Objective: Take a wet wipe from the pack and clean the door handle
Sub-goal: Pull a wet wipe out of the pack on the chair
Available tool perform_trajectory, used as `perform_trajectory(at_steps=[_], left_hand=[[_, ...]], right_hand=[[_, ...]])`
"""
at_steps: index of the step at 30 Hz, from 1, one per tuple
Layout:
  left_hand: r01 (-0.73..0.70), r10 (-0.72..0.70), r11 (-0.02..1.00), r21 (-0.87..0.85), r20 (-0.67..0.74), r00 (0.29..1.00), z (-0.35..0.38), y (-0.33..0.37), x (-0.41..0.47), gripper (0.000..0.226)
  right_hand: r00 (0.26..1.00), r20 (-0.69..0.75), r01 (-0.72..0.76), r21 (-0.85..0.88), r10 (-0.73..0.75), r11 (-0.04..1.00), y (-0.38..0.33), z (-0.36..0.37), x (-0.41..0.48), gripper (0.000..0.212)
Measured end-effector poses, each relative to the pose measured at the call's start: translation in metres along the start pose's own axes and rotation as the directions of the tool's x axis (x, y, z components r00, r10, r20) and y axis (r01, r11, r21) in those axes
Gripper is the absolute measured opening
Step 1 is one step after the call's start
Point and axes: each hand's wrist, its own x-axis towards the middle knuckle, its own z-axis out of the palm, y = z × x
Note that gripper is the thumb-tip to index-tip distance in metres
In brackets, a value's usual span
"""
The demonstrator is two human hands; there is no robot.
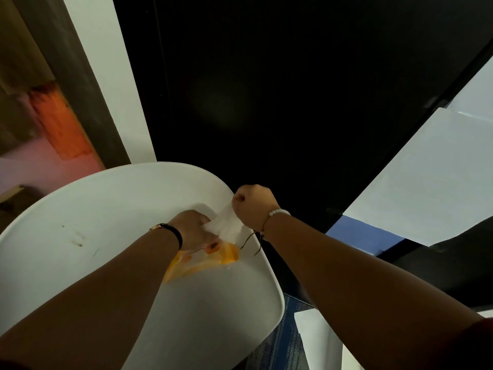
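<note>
**Wipe half out of the pack, door handle not yet in sight**

Head view: my left hand (pixel 194 229) presses down on the orange wet-wipe pack (pixel 202 263), which lies on the white surface (pixel 93 222) close to its right edge. That grip is closed around the mouth of the pack and the lower end of the wipe. My right hand (pixel 252 205) is clenched in a fist on the upper end of the white wet wipe (pixel 226 222), which stretches between my two hands, so it is not free of the pack yet. Behind the surface stands a dark door (pixel 266 89); I cannot see its handle.

I think the risks are these: if my left hand slackens, the light pack could lift with the wipe and slide off the nearby edge; a hard tug might tear the damp sheet or drag a second one out.
</note>
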Motion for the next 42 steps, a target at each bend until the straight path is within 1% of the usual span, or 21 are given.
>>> perform_trajectory(at_steps=[2, 4, 8, 10, 12, 14, 15, 16, 18, 19, 20, 22, 24, 27, 29, 31, 34, 36, 39, 40, 42], left_hand=[[-0.007, 0.008, 1.0, -0.027, 0.023, 1.0, -0.002, 0.004, -0.002, 0.006], [-0.013, 0.015, 0.999, -0.037, 0.042, 0.999, -0.004, 0.008, -0.004, 0.021], [-0.008, 0.004, 0.997, -0.081, -0.046, 0.999, -0.007, 0.007, 0.001, 0.024], [0.021, -0.033, 0.985, -0.172, -0.069, 0.997, -0.012, 0.004, 0.003, 0.023], [0.039, -0.071, 0.91, -0.413, -0.062, 0.996, -0.017, 0.0, 0.002, 0.023], [0.061, -0.084, 0.726, -0.684, 0.0, 0.996, -0.019, -0.002, -0.002, 0.027], [0.073, -0.078, 0.661, -0.747, 0.029, 0.997, -0.019, -0.003, -0.003, 0.028], [0.075, -0.071, 0.641, -0.764, 0.038, 0.997, -0.019, -0.004, -0.003, 0.027], [0.038, -0.042, 0.706, -0.707, 0.013, 0.999, -0.018, -0.004, -0.004, 0.024], [0.01, -0.022, 0.748, -0.664, -0.011, 1.0, -0.019, -0.004, -0.004, 0.028], [-0.014, -0.005, 0.778, -0.628, -0.027, 1.0, -0.019, -0.004, -0.004, 0.034], [-0.053, 0.021, 0.822, -0.567, -0.063, 0.998, -0.021, -0.005, -0.004, 0.03], [-0.055, 0.026, 0.864, -0.5, -0.066, 0.998, -0.021, -0.007, -0.004, 0.029], [-0.042, 0.017, 0.914, -0.405, -0.064, 0.998, -0.021, -0.007, -0.005, 0.038], [-0.057, 0.004, 0.915, -0.399, -0.132, 0.991, -0.021, -0.006, -0.003, 0.038], [-0.101, -0.003, 0.89, -0.445, -0.226, 0.974, -0.022, -0.003, -0.003, 0.042], [-0.215, 0.009, 0.848, -0.484, -0.393, 0.92, -0.024, 0.001, -0.001, 0.044], [-0.291, 0.062, 0.851, -0.438, -0.465, 0.883, -0.025, 0.008, -0.002, 0.046], [-0.315, 0.143, 0.872, -0.374, -0.419, 0.896, -0.026, 0.017, -0.001, 0.061], [-0.292, 0.144, 0.881, -0.372, -0.376, 0.915, -0.027, 0.018, 0.0, 0.055], [-0.245, 0.129, 0.892, -0.38, -0.305, 0.943, -0.03, 0.018, 0.003, 0.023]], right_hand=[[1.0, 0.025, -0.001, 0.018, 0.001, 1.0, 0.001, -0.001, -0.002, 0.022], [0.999, 0.039, 0.006, 0.041, -0.008, 0.999, 0.001, 0.0, -0.003, 0.021], [0.999, 0.042, 0.016, 0.04, -0.017, 0.999, 0.0, 0.003, -0.004, 0.022], [0.999, 0.031, 0.021, 0.052, -0.022, 0.998, 0.001, 0.004, -0.003, 0.022], [1.0, 0.018, 0.016, 0.119, -0.018, 0.993, 0.002, 0.005, -0.001, 0.021], [1.0, 0.009, 0.004, 0.218, -0.006, 0.976, 0.001, 0.007, 0.001, 0.019], [1.0, 0.012, -0.003, 0.264, 0.0, 0.965, 0.001, 0.007, 0.002, 0.019], [1.0, 0.02, -0.011, 0.302, 0.005, 0.953, -0.001, 0.008, 0.003, 0.019], [0.999, 0.032, -0.023, 0.357, 0.012, 0.934, -0.004, 0.008, 0.004, 0.022], [1.0, 0.026, -0.02, 0.369, 0.011, 0.929, -0.006, 0.009, 0.004, 0.024], [1.0, 0.018, -0.015, 0.37, 0.009, 0.929, -0.007, 0.009, 0.005, 0.025], [1.0, 0.011, -0.009, 0.36, 0.006, 0.933, -0.008, 0.01, 0.007, 0.024], [1.0, 0.01, -0.015, 0.365, 0.012, 0.931, -0.008, 0.012, 0.008, 0.024], [1.0, 0.005, -0.023, 0.388, 0.023, 0.922, -0.007, 0.013, 0.012, 0.023], [0.999, -0.003, -0.035, 0.417, 0.04, 0.908, -0.006, 0.013, 0.014, 0.023], [0.998, -0.009, -0.053, 0.447, 0.064, 0.893, -0.006, 0.013, 0.015, 0.025], [0.997, 0.016, -0.079, 0.471, 0.081, 0.879, -0.009, 0.012, 0.015, 0.019], [0.994, 0.052, -0.107, 0.494, 0.094, 0.863, -0.008, 0.011, 0.015, 0.02], [0.992, 0.104, -0.116, 0.495, 0.074, 0.861, -0.009, 0.01, 0.014, 0.026], [0.991, 0.117, -0.118, 0.496, 0.069, 0.86, -0.01, 0.01, 0.014, 0.027], [0.984, 0.162, -0.151, 0.516, 0.077, 0.843, -0.011, 0.01, 0.012, 0.026]])
